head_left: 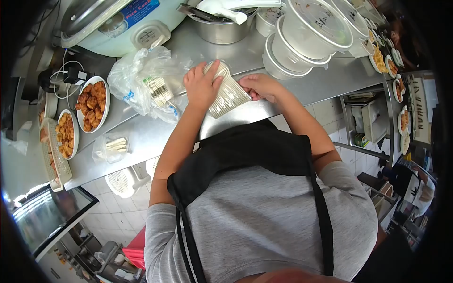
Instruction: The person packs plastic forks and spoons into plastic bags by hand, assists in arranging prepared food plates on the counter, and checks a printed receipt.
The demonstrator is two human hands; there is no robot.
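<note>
A clear plastic pack of thin, pale sticks (230, 97) is tilted near the counter's front edge; I cannot tell exactly what kind of sticks they are. My left hand (203, 87) grips its upper left side, fingers and thumb over the wrapping. At the pack's right edge, my right hand (262, 87) is closed in a pinch on the wrapping. Left of my left hand lies a crumpled clear plastic bag (134, 78), with a similar bundle of sticks (159, 91) showing in it.
Behind stand a rice cooker (111, 35), a metal pot (222, 32) with ladles, and stacked lidded white tubs (297, 49). Bowls of fried pieces (92, 104) and a small bag of white sticks (114, 146) sit to the left. The metal counter's front edge (306, 103) runs before me.
</note>
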